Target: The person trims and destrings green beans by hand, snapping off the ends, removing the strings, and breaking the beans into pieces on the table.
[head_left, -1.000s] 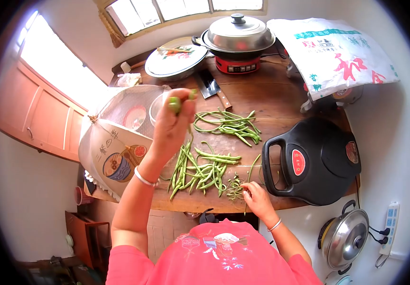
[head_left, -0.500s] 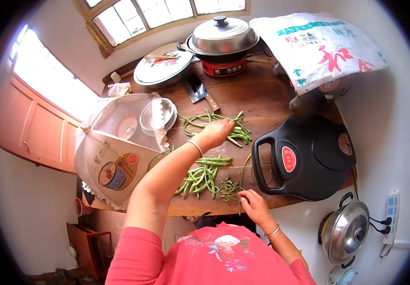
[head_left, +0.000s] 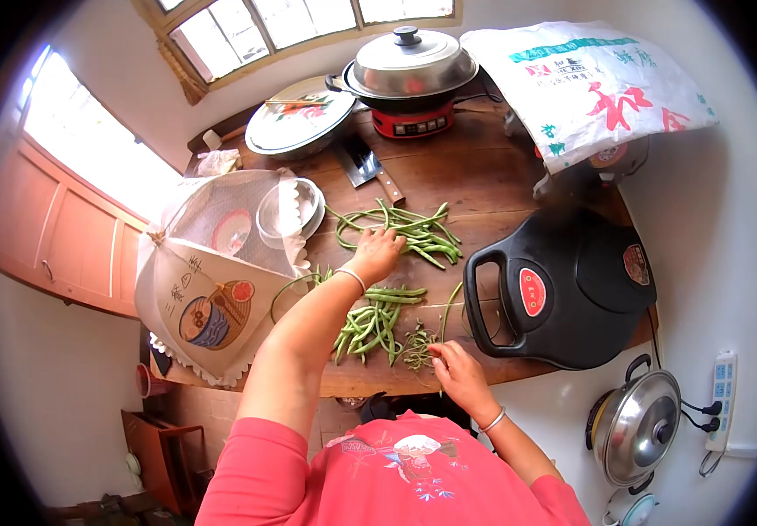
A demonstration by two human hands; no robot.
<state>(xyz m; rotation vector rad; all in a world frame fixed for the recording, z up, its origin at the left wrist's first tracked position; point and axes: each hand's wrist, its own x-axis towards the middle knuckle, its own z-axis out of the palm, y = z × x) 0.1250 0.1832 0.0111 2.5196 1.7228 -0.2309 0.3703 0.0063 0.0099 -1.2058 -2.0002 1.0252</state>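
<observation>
My left hand reaches over the near left edge of a pile of long green beans, its fingers stretched out and slightly apart. Close to the table's front edge, my right hand has its fingers drawn together beside a small heap of green bean trimmings; whatever is in that pinch is too small to make out. Between the hands lies a bunch of shorter bean pieces. A single long bean runs down toward my right fingertips.
A black electric griddle stands right of the beans. A cleaver lies behind them. At left is a mesh food cover over dishes. Farther back are a lidded pan on a red cooker, a lidded basin and a white sack.
My left hand has drawn back to the left and toward me across the long-bean pile, its fingers less closed. My right hand has shifted slightly left toward the trimmings.
</observation>
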